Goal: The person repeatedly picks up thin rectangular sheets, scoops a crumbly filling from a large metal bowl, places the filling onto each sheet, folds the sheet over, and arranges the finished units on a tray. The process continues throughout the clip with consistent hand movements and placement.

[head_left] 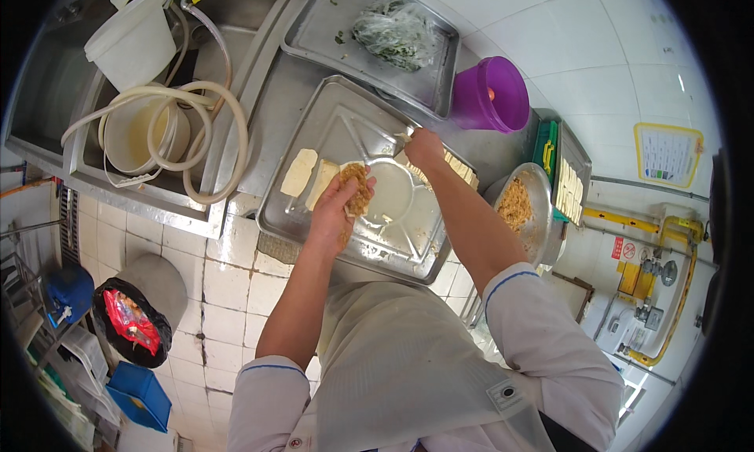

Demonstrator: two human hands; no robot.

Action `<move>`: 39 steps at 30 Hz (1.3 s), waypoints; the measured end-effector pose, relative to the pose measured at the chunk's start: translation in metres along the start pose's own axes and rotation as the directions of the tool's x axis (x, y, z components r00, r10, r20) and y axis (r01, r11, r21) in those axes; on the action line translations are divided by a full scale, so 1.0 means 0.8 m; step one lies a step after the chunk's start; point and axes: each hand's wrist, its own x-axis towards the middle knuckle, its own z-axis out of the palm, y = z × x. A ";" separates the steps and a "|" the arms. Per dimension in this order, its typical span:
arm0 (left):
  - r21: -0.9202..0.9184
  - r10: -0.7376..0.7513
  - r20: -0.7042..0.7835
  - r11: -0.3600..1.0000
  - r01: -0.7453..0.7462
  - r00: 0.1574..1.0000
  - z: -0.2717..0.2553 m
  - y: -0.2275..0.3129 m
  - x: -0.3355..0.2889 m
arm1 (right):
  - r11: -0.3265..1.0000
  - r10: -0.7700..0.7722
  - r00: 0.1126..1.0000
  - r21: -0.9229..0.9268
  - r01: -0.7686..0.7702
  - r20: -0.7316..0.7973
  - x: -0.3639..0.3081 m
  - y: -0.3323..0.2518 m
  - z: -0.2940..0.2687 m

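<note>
My left hand (338, 201) is cupped around a lump of brown minced filling (358, 191), with some of it smeared on the palm. It is above the left half of a large metal tray (314, 118). Beside it lie flat, pale, tofu-like slices (299, 172), partly covered by the hand. My right hand (425, 149) is closed over the tray's far right part, by a row of similar pale slices (459, 168). A small whitish bit shows at its fingertips, too small to name. To the right, a metal bowl (542, 208) contains more filling (514, 204).
Behind the tray is another metal tray (314, 36) with a clear bag of greens (397, 32). A purple bucket (503, 98) and a tray of pale slices (569, 191) stand right. A sink (259, 67) with a coiled hose (236, 150) and white buckets is left.
</note>
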 end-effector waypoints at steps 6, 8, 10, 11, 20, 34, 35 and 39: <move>-0.039 -0.023 -0.013 0.999 0.022 1.000 0.001 -0.002 0.038 | 0.859 -0.005 0.997 0.510 0.047 -0.083 -0.062 0.005 -0.057; -0.055 -0.027 0.003 0.998 0.027 1.000 0.007 -0.003 0.050 | 0.774 -0.026 0.996 0.629 0.075 -0.087 -0.093 0.001 -0.087; -0.063 -0.028 0.021 0.998 0.030 0.999 0.019 -0.007 0.058 | 0.660 -0.090 0.992 0.741 0.123 -0.085 -0.129 -0.001 -0.118; -0.066 -0.032 0.029 0.997 0.034 0.999 0.027 -0.010 0.062 | 0.628 -0.095 0.995 0.775 0.070 -0.013 -0.146 -0.002 -0.132; -0.011 -0.207 0.389 0.973 0.230 0.898 0.110 -0.090 0.058 | 0.417 -0.202 0.965 0.906 -0.071 0.168 -0.224 0.045 -0.174; 0.485 -0.385 0.248 0.844 0.230 0.889 0.278 -0.335 -0.028 | 0.297 0.234 0.959 0.951 0.086 -0.160 -0.363 0.317 -0.100; 0.553 -0.417 0.212 0.797 0.243 0.884 0.287 -0.364 -0.036 | 0.273 0.235 0.963 0.960 0.061 -0.129 -0.375 0.341 -0.090; 0.735 -0.486 0.152 0.638 0.230 0.861 0.324 -0.492 -0.059 | 0.228 0.221 0.972 0.973 0.034 -0.086 -0.440 0.463 -0.048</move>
